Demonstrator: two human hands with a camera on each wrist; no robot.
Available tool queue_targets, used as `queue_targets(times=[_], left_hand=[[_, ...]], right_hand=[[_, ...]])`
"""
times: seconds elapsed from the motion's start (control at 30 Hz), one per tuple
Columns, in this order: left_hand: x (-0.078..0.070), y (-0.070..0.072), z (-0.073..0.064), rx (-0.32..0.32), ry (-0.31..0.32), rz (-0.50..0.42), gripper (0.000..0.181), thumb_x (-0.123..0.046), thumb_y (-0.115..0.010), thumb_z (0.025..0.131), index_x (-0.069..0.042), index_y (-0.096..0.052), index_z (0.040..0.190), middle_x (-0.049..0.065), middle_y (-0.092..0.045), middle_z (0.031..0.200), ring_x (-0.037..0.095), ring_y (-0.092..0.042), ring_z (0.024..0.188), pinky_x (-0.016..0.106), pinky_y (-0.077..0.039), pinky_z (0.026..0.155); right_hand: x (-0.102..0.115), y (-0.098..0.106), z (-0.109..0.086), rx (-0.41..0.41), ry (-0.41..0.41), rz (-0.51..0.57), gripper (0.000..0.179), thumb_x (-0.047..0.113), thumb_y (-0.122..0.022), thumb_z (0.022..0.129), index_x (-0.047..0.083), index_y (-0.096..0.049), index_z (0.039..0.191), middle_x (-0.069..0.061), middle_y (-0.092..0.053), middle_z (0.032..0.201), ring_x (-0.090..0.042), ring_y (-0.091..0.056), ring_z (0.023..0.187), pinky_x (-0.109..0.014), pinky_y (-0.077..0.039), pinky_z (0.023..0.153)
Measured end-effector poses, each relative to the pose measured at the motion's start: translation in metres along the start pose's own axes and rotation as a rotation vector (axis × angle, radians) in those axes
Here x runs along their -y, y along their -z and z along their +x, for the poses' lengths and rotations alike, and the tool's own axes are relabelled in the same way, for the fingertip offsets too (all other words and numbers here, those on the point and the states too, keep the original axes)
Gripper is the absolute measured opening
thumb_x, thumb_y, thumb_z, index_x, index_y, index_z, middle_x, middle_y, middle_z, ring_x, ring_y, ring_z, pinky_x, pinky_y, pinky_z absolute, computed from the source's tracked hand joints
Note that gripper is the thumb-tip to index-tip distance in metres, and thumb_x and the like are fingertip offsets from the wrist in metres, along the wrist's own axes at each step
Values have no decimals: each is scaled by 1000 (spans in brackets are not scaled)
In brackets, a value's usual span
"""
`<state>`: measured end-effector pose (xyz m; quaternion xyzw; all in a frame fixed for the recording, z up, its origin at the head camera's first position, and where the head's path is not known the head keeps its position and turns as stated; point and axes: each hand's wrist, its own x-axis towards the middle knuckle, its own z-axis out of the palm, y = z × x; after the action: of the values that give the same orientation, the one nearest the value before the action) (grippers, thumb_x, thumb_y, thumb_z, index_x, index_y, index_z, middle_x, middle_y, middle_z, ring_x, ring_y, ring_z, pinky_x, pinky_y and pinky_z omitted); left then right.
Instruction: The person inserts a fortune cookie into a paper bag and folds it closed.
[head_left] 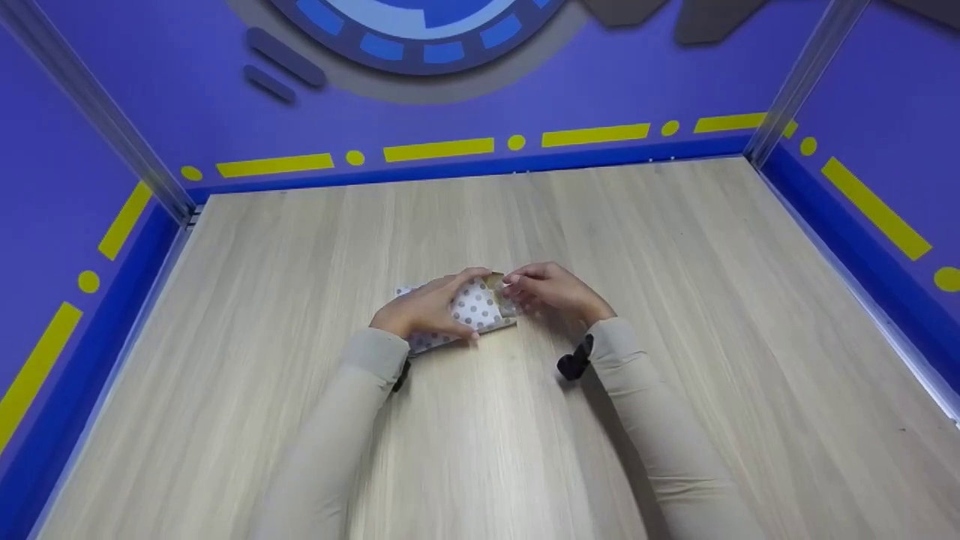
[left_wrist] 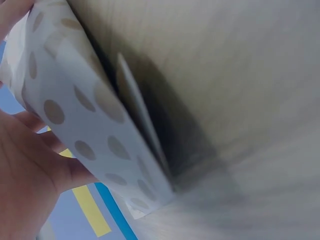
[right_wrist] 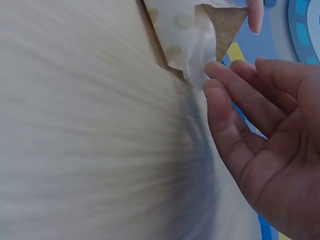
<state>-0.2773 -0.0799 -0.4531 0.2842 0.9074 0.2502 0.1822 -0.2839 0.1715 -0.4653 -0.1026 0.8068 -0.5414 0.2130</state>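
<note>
A flat white paper packet (head_left: 475,304) with grey-beige dots lies tilted in the middle of the table. My left hand (head_left: 431,306) grips it from above, with thumb and fingers on opposite edges. At the packet's right end the paper is uneven, and a brown inner surface (right_wrist: 231,25) shows there. My right hand (head_left: 559,291) pinches a thin, whitish see-through flap (right_wrist: 202,55) at that end between thumb and fingertip. In the left wrist view, a pointed flap (left_wrist: 137,105) stands away from the packet's lower side.
The packet rests over a light wood-grain table (head_left: 480,450). Blue-purple panels with yellow marks (head_left: 439,149) stand along the back and both sides, with metal posts (head_left: 806,75) in the corners. A black wrist strap (head_left: 576,358) hangs below the right cuff.
</note>
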Motion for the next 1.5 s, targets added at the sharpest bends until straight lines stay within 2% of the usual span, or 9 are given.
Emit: queue_targets(times=[0.27, 0.47, 0.67, 0.77, 0.83, 0.93, 1.2, 1.33, 1.5], left_hand=[[0, 0, 0, -3, 37, 3, 101, -52, -83, 66, -48, -21, 146, 1, -37, 151, 25, -44, 130, 50, -42, 100], [0, 2, -1, 34, 51, -28, 96, -50, -81, 71, -50, -20, 145, 4, -40, 149, 26, -48, 123, 49, -43, 96], [-1, 4, -2, 59, 42, -50, 96, -45, -81, 73, -45, -19, 146, 9, -43, 144, 25, -51, 114, 45, -45, 90], [-1, 3, -2, 63, 46, -44, 96, -44, -81, 73, -45, -19, 146, 11, -45, 141, 26, -52, 110, 43, -46, 86], [-2, 3, -2, 60, 55, -37, 97, -43, -81, 73, -46, -19, 146, 11, -43, 144, 25, -51, 112, 44, -46, 88], [-2, 2, -2, 55, 56, -30, 97, -43, -81, 72, -47, -18, 146, 10, -41, 146, 26, -50, 116, 46, -45, 91], [-2, 0, -1, 50, 54, -40, 98, -43, -82, 72, -48, -19, 146, 7, -39, 148, 25, -50, 109, 44, -45, 88], [-1, -1, -2, 44, 53, -43, 97, -43, -82, 72, -50, -19, 145, 6, -39, 147, 24, -49, 111, 45, -45, 89], [-2, -2, -3, 41, 46, -51, 96, -43, -81, 73, -51, -18, 145, 9, -40, 144, 26, -49, 117, 48, -45, 90]], right_hand=[[2, 1, -4, 62, 24, -42, 37, 25, -42, 103, 2, -60, 126, -14, -64, 125, -27, -60, 117, -41, -48, 98], [1, 0, -6, 89, 53, 0, 37, 21, -42, 104, -3, -58, 127, -20, -61, 128, -31, -54, 125, -46, -42, 104], [-1, -1, -3, 56, 62, 49, 36, 17, -45, 102, -8, -56, 126, -24, -61, 124, -29, -62, 109, -41, -49, 96], [-2, -1, -2, -16, 9, 120, 36, 11, -54, 97, -8, -53, 128, -23, -60, 122, -22, -64, 99, -33, -53, 90], [-2, -2, -2, -71, -37, 146, 38, 8, -60, 93, -6, -54, 128, -18, -61, 120, -16, -63, 96, -27, -53, 86], [-2, -4, -1, -106, -88, 166, 40, 5, -65, 87, -3, -57, 125, -11, -63, 114, -12, -61, 93, -22, -51, 82], [3, -14, 4, -75, -136, 181, 33, -3, -64, 86, -8, -58, 118, -3, -67, 85, -10, -65, 71, -23, -56, 68], [3, -18, 7, -90, -166, 194, 32, -5, -64, 85, -8, -59, 117, -3, -66, 81, -8, -64, 65, -21, -56, 63], [6, -24, 8, -109, -174, 235, 31, -4, -66, 85, -9, -60, 115, -3, -65, 79, -8, -65, 63, -20, -56, 64]])
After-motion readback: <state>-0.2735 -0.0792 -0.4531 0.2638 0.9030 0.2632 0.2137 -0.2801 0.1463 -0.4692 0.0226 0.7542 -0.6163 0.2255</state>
